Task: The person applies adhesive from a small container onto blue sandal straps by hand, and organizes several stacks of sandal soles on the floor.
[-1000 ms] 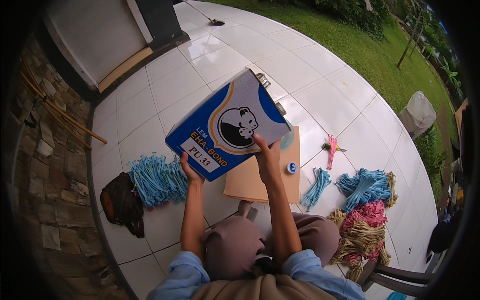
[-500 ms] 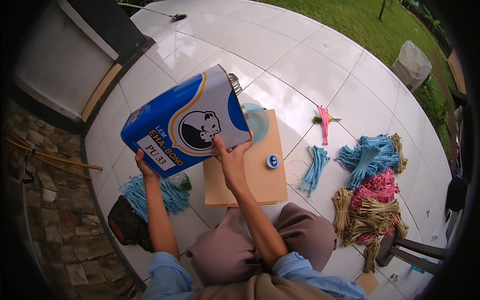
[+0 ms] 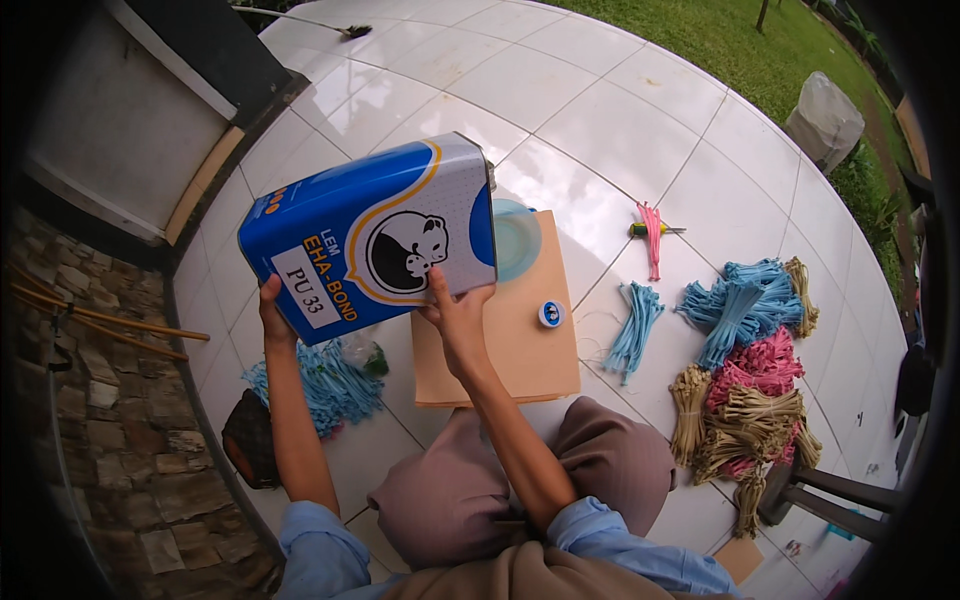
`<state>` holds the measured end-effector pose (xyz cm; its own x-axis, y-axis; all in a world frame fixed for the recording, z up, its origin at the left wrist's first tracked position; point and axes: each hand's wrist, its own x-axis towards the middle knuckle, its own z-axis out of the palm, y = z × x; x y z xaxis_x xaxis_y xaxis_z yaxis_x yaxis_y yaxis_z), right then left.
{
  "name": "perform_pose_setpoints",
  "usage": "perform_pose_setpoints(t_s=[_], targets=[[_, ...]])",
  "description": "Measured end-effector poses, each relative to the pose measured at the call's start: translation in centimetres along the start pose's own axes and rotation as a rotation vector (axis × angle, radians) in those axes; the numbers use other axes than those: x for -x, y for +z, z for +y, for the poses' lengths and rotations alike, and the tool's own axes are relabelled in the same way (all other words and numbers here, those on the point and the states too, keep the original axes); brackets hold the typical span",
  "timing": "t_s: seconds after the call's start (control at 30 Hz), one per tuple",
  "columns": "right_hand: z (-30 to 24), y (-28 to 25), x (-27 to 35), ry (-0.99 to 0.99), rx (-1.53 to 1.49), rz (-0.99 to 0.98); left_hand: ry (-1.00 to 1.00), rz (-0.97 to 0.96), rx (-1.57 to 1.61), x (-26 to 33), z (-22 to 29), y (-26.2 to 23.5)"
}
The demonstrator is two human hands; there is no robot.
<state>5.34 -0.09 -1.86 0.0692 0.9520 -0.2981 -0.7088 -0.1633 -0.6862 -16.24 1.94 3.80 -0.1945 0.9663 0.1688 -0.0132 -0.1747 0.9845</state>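
A large blue and white rectangular metal can (image 3: 370, 235) is held up tilted on its side between my two hands, its top end toward the right. My left hand (image 3: 276, 312) grips the lower left corner at the base. My right hand (image 3: 462, 318) holds the lower edge near the top end, thumb against the printed front. Behind that end, partly hidden, a pale translucent bowl (image 3: 520, 245) rests on a tan board (image 3: 500, 355). A small round white and blue cap (image 3: 551, 314) lies on the board. The can's opening is mostly out of sight.
To the right lie a pink bundle with a screwdriver (image 3: 652, 232), a light-blue bundle (image 3: 632, 328) and a pile of blue, pink and tan bundles (image 3: 750, 370). More blue strands (image 3: 325, 392) and a dark pouch (image 3: 250, 440) lie left. A dark chair leg (image 3: 830, 505) stands lower right.
The can has turned slightly in my hands, and its top face and spout show less. Both hands keep their hold. The whole view has shifted a little.
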Motion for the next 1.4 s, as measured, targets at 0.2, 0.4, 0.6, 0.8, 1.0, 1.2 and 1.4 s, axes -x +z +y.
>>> perform_pose_setpoints(t_s=[0.2,0.4,0.6,0.8,1.0,1.2,1.4], targets=[[-0.6,0.3,0.7,0.018,-0.024,0.014,-0.024,-0.053,-0.079,-0.1,0.8,0.5],[-0.3,-0.1,0.3,0.041,-0.079,0.029,-0.009,-0.089,-0.120,-1.0,1.4,1.7],[-0.1,0.2,0.2,0.043,-0.152,0.048,-0.084,-0.188,-0.183,-2.7,2.3,1.7],[1.6,0.0,-0.1,-0.062,-0.097,0.033,-0.125,-0.161,-0.108,-3.0,1.8,1.2],[2.0,1.0,1.0,-0.181,-0.190,-0.015,-0.124,-0.069,-0.068,-3.0,0.4,-1.5],[2.8,0.7,0.6,-0.192,-0.149,-0.002,-0.129,-0.067,-0.050,-2.6,0.7,0.0],[2.2,1.2,1.3,-0.176,-0.125,-0.007,-0.122,-0.064,-0.051,-2.0,0.3,-1.4]])
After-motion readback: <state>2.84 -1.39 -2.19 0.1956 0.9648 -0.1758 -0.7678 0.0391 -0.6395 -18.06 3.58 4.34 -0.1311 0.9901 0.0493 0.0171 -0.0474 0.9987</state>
